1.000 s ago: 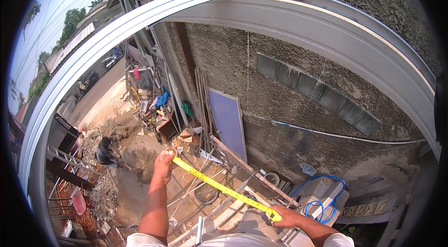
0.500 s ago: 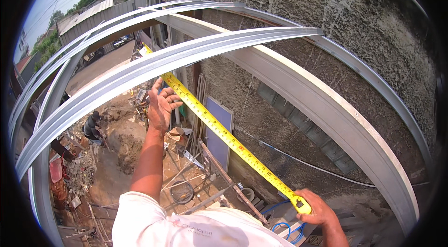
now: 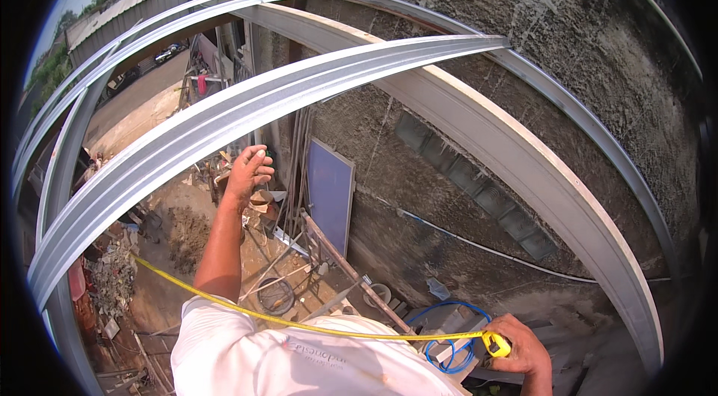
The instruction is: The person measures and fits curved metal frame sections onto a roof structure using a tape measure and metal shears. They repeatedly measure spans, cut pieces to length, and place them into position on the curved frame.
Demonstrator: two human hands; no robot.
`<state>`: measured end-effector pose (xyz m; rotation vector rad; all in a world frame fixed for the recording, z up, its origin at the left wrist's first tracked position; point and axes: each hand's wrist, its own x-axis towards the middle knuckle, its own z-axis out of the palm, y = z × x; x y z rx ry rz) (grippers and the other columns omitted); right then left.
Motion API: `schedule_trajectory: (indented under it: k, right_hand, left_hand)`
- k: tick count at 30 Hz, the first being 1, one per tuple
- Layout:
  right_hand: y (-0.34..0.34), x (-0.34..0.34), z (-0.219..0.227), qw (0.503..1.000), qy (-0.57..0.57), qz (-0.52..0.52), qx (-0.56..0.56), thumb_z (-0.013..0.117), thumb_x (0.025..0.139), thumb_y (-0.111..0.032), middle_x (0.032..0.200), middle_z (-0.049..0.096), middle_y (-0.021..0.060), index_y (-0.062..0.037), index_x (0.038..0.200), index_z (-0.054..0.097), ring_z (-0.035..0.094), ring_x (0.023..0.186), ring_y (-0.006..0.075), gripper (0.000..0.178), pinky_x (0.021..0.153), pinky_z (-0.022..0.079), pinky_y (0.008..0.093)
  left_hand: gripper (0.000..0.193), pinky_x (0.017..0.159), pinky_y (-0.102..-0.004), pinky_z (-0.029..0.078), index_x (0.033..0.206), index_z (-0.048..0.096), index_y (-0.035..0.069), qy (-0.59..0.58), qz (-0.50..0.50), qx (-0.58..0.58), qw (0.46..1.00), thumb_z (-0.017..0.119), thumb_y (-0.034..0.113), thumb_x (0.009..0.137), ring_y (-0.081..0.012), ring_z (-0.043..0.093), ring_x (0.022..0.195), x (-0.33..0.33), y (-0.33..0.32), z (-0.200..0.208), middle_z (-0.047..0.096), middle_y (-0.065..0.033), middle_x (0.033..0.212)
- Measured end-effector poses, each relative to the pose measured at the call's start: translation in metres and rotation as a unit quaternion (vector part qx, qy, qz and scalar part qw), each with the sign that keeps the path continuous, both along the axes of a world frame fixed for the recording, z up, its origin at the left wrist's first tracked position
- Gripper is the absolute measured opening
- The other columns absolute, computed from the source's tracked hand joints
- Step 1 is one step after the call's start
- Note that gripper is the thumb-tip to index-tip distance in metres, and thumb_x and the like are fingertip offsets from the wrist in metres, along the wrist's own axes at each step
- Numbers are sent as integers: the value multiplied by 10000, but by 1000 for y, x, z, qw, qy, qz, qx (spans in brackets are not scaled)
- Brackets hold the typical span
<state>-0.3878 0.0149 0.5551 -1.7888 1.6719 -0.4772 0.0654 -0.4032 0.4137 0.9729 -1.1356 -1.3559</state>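
Observation:
My right hand (image 3: 518, 344) is closed around a yellow tape measure (image 3: 496, 344) at the lower right. Its yellow blade (image 3: 321, 330) runs out leftward in a sagging curve, across my white shirt and past my left upper arm, to a loose end at the left. My left hand (image 3: 249, 175) is raised just below the nearest silver metal channel (image 3: 277, 86), apart from the blade. Its fingers are curled in toward the thumb. A pale spot shows at the fingertips; whether it is a nail or a small thing I cannot make out.
A grey beam (image 3: 516, 127) passes under the channel and curves down on the right, beside a rough stained wall (image 3: 464, 97). Far below lie dug ground, rubble, wooden poles (image 3: 359, 280) and a leaning purple-grey panel (image 3: 330, 194). Blue hose (image 3: 449, 357) coils near my right hand.
The blade has left the channel and my left hand, dropping from taut and diagonal to slack across my shirt. My left hand's fingers have curled in. The view has shifted somewhat.

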Motion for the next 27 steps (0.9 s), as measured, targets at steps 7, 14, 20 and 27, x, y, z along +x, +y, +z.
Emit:
schedule_trajectory:
  k: [7, 14, 20, 27]
  right_hand:
    - [73, 33, 48, 990, 49, -109, -74, 713, 711, -363, 1089, 618, 182, 7, 1071, 627, 566, 991, 381, 523, 869, 456, 456]
    - [101, 45, 22, 971, 12, -239, 20, 731, 755, -350, 941, 602, 102, -22, 1062, 626, 574, 905, 254, 461, 770, 465, 350]
    - [147, 30, -42, 898, -280, -313, 134, 790, 694, -286, 946, 592, 0, -45, 1125, 588, 536, 788, 102, 534, 657, 436, 244]
    - [143, 62, -19, 901, -234, -364, -41, 691, 801, -278, 894, 585, 2, -15, 1124, 560, 502, 688, 72, 437, 583, 385, 203]
  left_hand:
    - [281, 577, -238, 464, 1069, 548, 89, -65, -92, 156, 981, 625, 307, 910, -115, 585, 669, -13, -6, -83, 589, -15, 832]
    - [191, 429, -216, 352, 957, 542, 74, -153, -186, 226, 944, 643, 221, 890, -72, 463, 491, -26, 5, -155, 526, 18, 668]
    - [208, 422, -206, 351, 966, 548, 58, -175, -221, 217, 935, 654, 217, 885, -71, 463, 493, -16, 9, -170, 514, 23, 651]
    - [173, 452, -233, 382, 982, 571, 56, -162, -179, 159, 957, 633, 200, 908, -85, 508, 548, -9, -15, -148, 553, 1, 707]
